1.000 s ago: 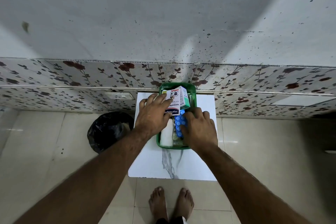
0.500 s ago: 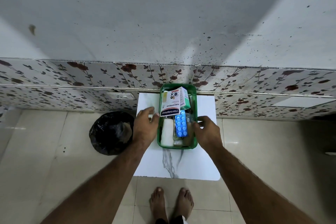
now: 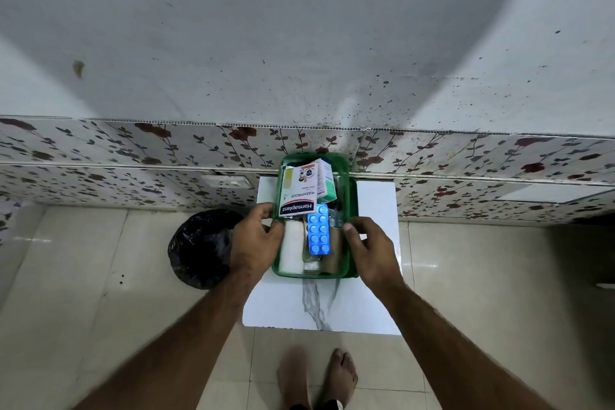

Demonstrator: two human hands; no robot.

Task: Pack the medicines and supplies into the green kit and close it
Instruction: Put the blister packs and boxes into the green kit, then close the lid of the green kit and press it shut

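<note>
White table [image 3: 372, 210] by floral wall | black bag [image 3: 199, 248] left | both hands grip green kit [image 3: 352, 206] sides

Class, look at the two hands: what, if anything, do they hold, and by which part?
Both grip the green kit by its long side walls: left hand on the left wall, right hand on the right.

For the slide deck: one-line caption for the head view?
Both hands, left and right, grip the sides of the open green kit, packed with plaster box and blue blister pack.
</note>
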